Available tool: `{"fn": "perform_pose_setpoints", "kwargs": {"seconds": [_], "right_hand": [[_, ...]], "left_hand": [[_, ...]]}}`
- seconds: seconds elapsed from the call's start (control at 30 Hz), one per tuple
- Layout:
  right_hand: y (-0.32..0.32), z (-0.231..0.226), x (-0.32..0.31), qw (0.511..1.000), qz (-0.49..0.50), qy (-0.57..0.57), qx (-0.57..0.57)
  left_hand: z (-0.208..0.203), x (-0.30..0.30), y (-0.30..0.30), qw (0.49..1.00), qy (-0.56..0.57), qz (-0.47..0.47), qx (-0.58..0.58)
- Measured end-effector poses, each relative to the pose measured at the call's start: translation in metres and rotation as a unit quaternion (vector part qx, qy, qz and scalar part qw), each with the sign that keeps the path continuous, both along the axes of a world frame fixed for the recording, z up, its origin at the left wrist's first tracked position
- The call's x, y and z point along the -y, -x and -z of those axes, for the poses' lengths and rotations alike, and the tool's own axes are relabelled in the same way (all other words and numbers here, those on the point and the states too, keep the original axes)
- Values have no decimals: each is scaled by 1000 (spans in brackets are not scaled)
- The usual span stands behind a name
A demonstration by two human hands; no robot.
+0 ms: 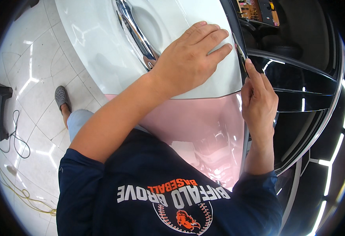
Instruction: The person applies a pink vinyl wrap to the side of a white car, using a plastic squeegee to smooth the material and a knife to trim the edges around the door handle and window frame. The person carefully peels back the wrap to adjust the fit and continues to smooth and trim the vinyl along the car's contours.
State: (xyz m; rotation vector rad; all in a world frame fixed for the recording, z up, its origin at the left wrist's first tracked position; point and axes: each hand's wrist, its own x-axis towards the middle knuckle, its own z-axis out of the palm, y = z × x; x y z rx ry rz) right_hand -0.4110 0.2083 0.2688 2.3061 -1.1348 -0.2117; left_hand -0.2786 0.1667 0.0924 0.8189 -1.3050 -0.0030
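Pink bodywork [192,126] is curving just in front of the person's dark shirt [117,169], catching bright reflections and meeting a white panel [219,80] along a narrow seam. That white panel is lying under and around the left hand [198,55], its long edge running beside a dark trim strip [236,23]. At this edge, good handling is probably calling for light, even pressure: the flat hand should be steadying the surface while the other is following the line at a shallow angle, never digging into the gloss. Watching the narrow gap closely is likely mattering more than force. The right hand is reaching almost straight up from its forearm [261,157], index finger extending along the trim, the other fingers curling in and the thumb tucking close; whether it is pinching something thin, I cannot tell. The left forearm [113,114] is slanting across the pink area, and its hand is resting palm down, grasping nothing, fingers spreading slightly toward the edge. Beyond the wrist, a chrome handle [135,37] is standing out from the white surface. Dark glass [306,35] is stretching past the trim, and farther off, pale floor tiles [42,23] are showing beside a grey shoe [61,94].
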Motion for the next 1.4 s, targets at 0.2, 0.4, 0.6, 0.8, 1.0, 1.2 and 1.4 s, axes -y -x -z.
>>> {"fn": "perform_pose_setpoints", "kwargs": {"seconds": [0.2,0.4,0.6,0.8,1.0,1.2,1.4], "right_hand": [[3,-2,-1,1000,7,-9,10],[-6,-10,-1,999,12,-29,29],[-11,-19,1,999,12,-42,32],[-5,-14,0,999,7,-35,33],[5,-11,-5,999,14,-30,18],[14,-7,-9,999,9,-25,29],[19,-8,-12,999,8,-26,28]], "left_hand": [[1,1,0,1000,0,3,6],[-4,-6,-1,997,-20,-30,74],[-10,-3,1,991,-29,-64,117],[-9,-4,4,994,-34,-57,87],[-7,-2,3,995,-22,-54,76],[-8,-3,2,995,-19,-60,79],[-9,-4,3,994,-20,-59,85]]}}
